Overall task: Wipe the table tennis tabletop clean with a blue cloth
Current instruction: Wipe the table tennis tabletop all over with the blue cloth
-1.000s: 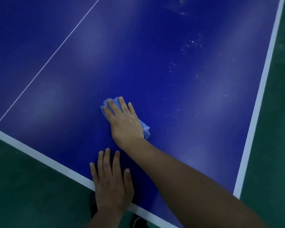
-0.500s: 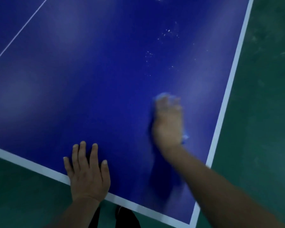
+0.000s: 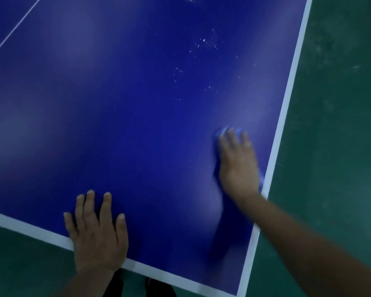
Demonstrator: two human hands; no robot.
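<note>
The dark blue table tennis tabletop [image 3: 126,125] fills most of the view, with white lines along its near and right edges. My right hand [image 3: 237,163] lies flat, fingers straight, pressing the blue cloth [image 3: 220,131] onto the surface close to the right edge line; only slivers of cloth show past the fingertips and by the wrist, and the hand is motion-blurred. My left hand [image 3: 96,230] rests flat with spread fingers on the tabletop at its near edge. White specks [image 3: 204,45] dot the surface beyond the right hand.
Green floor [image 3: 338,103] lies beyond the right edge and below the near edge. A thin white centre line [image 3: 13,32] crosses the top left of the tabletop. Dark shoes [image 3: 137,286] show under the near edge.
My right hand has swept the cloth from the middle of the tabletop rightward to near the right edge line. The view has shifted with it; my left hand stays planted at the near edge.
</note>
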